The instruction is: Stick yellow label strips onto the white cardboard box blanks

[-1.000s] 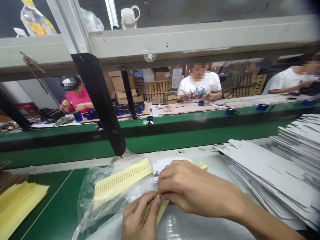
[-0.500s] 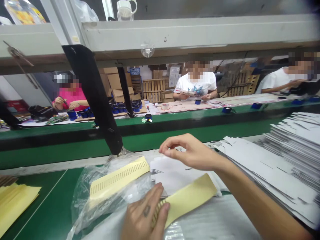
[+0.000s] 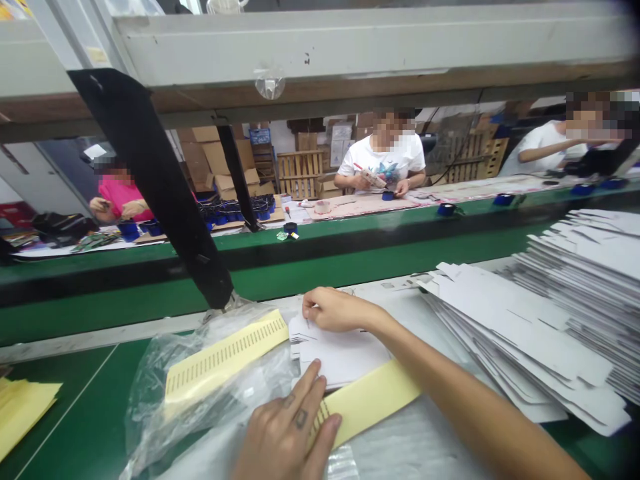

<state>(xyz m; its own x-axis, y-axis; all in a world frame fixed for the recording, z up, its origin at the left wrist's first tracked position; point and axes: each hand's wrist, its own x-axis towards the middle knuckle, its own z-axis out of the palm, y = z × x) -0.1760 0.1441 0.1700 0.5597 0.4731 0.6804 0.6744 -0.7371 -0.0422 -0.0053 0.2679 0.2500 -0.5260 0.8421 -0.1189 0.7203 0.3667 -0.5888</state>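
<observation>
A small stack of flat white cartons (image 3: 345, 363) lies in front of me on a pale plastic covering. My left hand (image 3: 290, 427) rests at its near left corner. Two of its fingertips touch the cartons, and its thumb lies over a yellow label strip (image 3: 373, 403) with dark printed marks, holding it. My right hand (image 3: 337, 310) is closed in a pinch over the far left part of the stack. Whatever is between those fingertips is too small or hidden to make out. Left of the stack, a second yellow label strip (image 3: 225, 357) lies on clear plastic film.
Tall piles of flat white cartons (image 3: 520, 327) stand to the right. More yellow sheets (image 3: 25, 413) lie at far left. A black post (image 3: 155, 187) slants down behind the film. Across the green conveyor (image 3: 325, 257), several people work among blue parts (image 3: 447, 209).
My right hand has come down to the far left part of the carton stack, fingers closing. My left hand stays on the strip. The camera view has shifted a little.
</observation>
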